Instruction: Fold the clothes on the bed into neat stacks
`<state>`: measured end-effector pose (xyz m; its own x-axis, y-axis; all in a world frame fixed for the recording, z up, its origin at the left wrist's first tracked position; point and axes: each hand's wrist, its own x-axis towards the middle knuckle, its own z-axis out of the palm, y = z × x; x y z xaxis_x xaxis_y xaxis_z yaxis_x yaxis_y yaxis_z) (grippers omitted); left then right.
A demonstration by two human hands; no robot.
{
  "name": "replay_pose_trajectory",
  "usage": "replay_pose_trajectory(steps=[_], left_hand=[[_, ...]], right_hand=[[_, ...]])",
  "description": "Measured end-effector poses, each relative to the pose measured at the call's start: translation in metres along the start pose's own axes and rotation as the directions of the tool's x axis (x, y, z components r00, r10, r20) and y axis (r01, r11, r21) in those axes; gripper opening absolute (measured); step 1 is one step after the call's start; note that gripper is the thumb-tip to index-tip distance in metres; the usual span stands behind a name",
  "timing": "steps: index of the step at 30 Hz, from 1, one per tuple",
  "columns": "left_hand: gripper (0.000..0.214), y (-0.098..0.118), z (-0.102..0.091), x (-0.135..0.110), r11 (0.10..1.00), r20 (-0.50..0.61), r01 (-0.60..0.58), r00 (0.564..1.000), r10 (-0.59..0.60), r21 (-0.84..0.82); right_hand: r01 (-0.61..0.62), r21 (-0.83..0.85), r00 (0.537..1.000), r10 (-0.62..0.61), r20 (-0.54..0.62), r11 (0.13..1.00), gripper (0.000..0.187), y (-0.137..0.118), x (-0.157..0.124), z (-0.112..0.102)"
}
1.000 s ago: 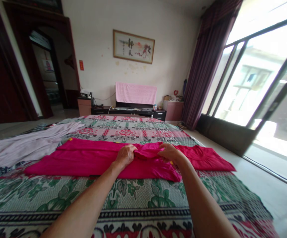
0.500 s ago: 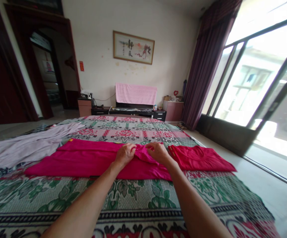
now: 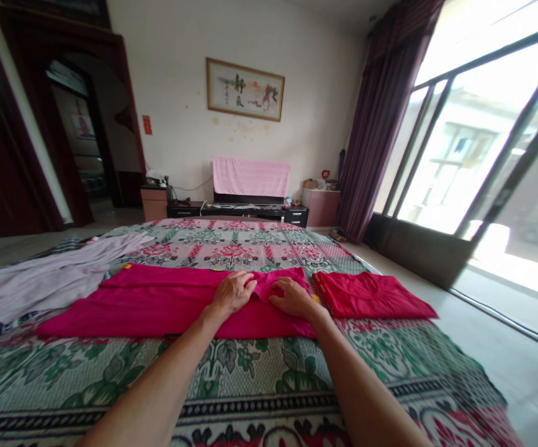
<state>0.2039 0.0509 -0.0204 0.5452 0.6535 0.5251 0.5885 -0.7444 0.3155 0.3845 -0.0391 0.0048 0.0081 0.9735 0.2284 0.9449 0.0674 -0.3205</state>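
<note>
A magenta garment (image 3: 157, 304), folded into a long strip, lies across the bed in front of me. My left hand (image 3: 234, 292) rests on its upper middle, thumb slightly apart from the fingers. Just to the right, my right hand (image 3: 290, 297) lies on the garment's right part with its fingers loosely spread. Between the hands the cloth bunches a little at what looks like a neckline. Beside the garment's right end is a folded red shirt (image 3: 375, 295), its round neckline facing up; neither hand touches it.
A patterned bedspread (image 3: 250, 366) lies beneath everything. Pale crumpled cloth (image 3: 54, 273) is at the left. Beyond the bed stand a low black cabinet (image 3: 296, 216) and a screen draped with a pink towel (image 3: 250, 176). A glass door (image 3: 464, 155) is at the right.
Both hands have lowered onto the garment, and their pinched fingers have loosened. The raised fold of cloth near the right hand now lies flatter. The view has shifted slightly.
</note>
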Motion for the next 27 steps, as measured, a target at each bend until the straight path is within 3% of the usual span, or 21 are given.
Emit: replay_pose_trajectory(steps=[6,8,13,17,21,27], left_hand=[[0.024,-0.007,0.009,-0.005,0.999,0.010,-0.022,1.000,0.022,0.045],[0.027,-0.009,0.010,-0.005,0.999,-0.003,-0.016,1.000,0.016,0.030],[0.032,-0.009,0.010,-0.006,1.000,-0.017,0.001,1.000,-0.001,0.011],[0.032,-0.008,0.009,-0.006,1.000,-0.007,-0.008,1.000,0.007,-0.008],[0.032,-0.009,0.009,-0.006,1.000,0.001,-0.025,1.000,0.025,-0.013],[0.032,-0.005,0.006,-0.008,1.000,0.003,-0.028,1.000,0.028,0.006]], right_hand=[[-0.152,-0.014,0.976,0.148,-0.158,0.988,0.032,0.005,0.016,-0.009],[-0.174,-0.064,0.978,0.165,-0.130,0.983,0.036,0.012,0.023,-0.011],[-0.166,-0.119,0.981,0.176,0.077,0.979,0.041,0.033,0.030,-0.001],[-0.144,-0.022,0.988,0.145,0.056,0.989,0.040,0.040,0.032,0.000],[-0.075,0.082,0.997,0.076,0.001,0.994,0.031,0.040,0.029,-0.019],[-0.067,0.033,0.998,0.068,-0.019,0.997,0.029,0.030,-0.006,-0.042]])
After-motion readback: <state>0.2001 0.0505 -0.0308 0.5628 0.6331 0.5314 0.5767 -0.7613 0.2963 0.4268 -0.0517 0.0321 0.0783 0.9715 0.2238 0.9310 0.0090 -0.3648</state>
